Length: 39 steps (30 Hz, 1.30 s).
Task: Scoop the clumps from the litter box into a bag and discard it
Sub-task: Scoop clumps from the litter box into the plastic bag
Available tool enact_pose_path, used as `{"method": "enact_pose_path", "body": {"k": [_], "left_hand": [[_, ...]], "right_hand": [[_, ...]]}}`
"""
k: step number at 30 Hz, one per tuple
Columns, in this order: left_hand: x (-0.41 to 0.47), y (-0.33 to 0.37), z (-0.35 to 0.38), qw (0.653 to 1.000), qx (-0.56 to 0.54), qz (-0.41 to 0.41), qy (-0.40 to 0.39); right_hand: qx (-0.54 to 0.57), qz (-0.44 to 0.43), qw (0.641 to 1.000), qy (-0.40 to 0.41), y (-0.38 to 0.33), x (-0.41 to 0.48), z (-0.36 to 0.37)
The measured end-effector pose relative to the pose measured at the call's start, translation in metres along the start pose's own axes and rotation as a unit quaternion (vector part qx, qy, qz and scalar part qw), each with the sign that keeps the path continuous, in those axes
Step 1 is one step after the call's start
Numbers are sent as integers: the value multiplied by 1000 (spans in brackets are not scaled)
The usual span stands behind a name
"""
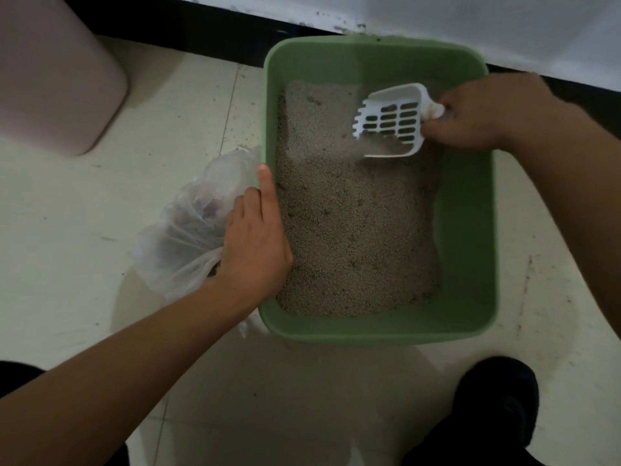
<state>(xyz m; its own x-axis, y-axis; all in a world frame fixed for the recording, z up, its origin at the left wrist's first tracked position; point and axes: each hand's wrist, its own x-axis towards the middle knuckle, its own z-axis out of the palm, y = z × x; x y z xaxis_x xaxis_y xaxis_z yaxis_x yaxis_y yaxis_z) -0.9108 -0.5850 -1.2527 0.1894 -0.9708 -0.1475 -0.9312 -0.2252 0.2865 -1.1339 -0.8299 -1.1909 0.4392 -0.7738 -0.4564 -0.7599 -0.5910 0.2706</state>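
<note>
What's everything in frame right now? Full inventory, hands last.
litter box: 1, green, on the floor, far end near the baseboard
litter: one bed, grey-beige, inside the litter box
scoop: 1, white, slotted, over the litter at the far right of the box, some litter in it
bag: 1, translucent white, on the floor against the box's left side, dark contents showing through
container: 1, pink, on the floor at top left
shoe: 1, black, bottom right
floor: cream tiles, scattered specks
baseboard: 1, black, along the top
left hand: 1, grips the bag, index finger along the box's left rim
right hand: 1, grips the scoop's handle
</note>
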Motion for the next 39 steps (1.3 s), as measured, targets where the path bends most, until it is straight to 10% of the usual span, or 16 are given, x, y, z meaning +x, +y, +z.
{"method": "enact_pose_path", "body": {"k": [18, 39], "left_hand": [[-2, -6, 5, 997, -67, -14, 21], [-2, -11, 6, 984, -172, -1, 47]], "right_hand": [[80, -85, 991, -62, -81, -34, -8], [15, 44, 997, -65, -148, -74, -47]]}}
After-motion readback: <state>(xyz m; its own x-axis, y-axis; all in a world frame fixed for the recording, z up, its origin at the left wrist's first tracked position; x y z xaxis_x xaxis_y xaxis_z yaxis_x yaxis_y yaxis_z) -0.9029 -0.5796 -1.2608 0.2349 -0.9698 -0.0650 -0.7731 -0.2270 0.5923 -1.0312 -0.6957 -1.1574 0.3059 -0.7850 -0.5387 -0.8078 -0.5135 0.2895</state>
